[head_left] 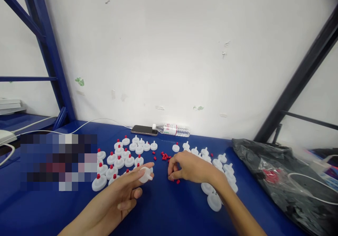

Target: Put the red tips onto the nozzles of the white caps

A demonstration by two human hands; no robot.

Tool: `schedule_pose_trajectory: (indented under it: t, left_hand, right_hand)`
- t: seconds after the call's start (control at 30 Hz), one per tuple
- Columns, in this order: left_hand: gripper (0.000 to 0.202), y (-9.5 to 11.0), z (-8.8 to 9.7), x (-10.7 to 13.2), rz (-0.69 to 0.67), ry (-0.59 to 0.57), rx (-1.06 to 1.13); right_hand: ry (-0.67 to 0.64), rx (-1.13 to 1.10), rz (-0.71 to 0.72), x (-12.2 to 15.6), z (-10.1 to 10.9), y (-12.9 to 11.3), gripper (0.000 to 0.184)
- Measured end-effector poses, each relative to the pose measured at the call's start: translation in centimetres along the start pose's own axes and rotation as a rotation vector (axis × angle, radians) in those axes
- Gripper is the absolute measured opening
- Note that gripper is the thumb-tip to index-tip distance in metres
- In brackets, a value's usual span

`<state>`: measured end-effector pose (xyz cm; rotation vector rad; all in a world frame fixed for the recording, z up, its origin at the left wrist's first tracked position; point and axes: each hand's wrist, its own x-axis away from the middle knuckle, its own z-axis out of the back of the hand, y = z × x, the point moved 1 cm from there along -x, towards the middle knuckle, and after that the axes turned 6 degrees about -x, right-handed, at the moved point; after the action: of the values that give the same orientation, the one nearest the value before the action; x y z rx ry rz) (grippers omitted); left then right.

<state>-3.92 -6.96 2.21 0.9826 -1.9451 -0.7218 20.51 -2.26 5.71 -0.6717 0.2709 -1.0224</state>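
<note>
A white disc (145, 175), likely light, stiff and best taken rim-wise, is pinched by the left grip (123, 188); whether anything is held by the right grip (188, 166) cannot be told.

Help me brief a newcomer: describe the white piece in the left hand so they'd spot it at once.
Over the blue table, find the left hand. Between its thumb and fingers is a round white piece with a bare spout. Unlike the red-capped pieces resting just left of it, this one is held up, without a cap.
</note>
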Motion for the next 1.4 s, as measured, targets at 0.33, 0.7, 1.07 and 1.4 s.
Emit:
schedule_pose_trajectory:
  t: [0.33, 0.7, 1.07, 1.4]
  left_hand:
    - [0.028, -0.4, 0.2, -0.1, -0.023, 0.035, 0.014]
    - [0.039, -0.2, -0.2, 0.0, -0.021, 0.067, 0.018]
    - [0.047, -0.3, 0.1, -0.1, -0.047, 0.092, 0.024]
    - [0.05, -0.4, 0.5, -0.3, -0.062, 0.04, 0.063]
  right_hand:
    - [-0.023, -0.495, 0.115, 0.4, 0.0, -2.0, 0.031]
    - [-0.06, -0.601, 0.2, 0.3, -0.6, -3.1, 0.035]
    - [0.005, -0.623, 0.23, -0.1, -1.1, -3.2, 0.03]
    - [-0.037, -0.84, 0.208, -0.7, -1.6, -2.5, 0.033]
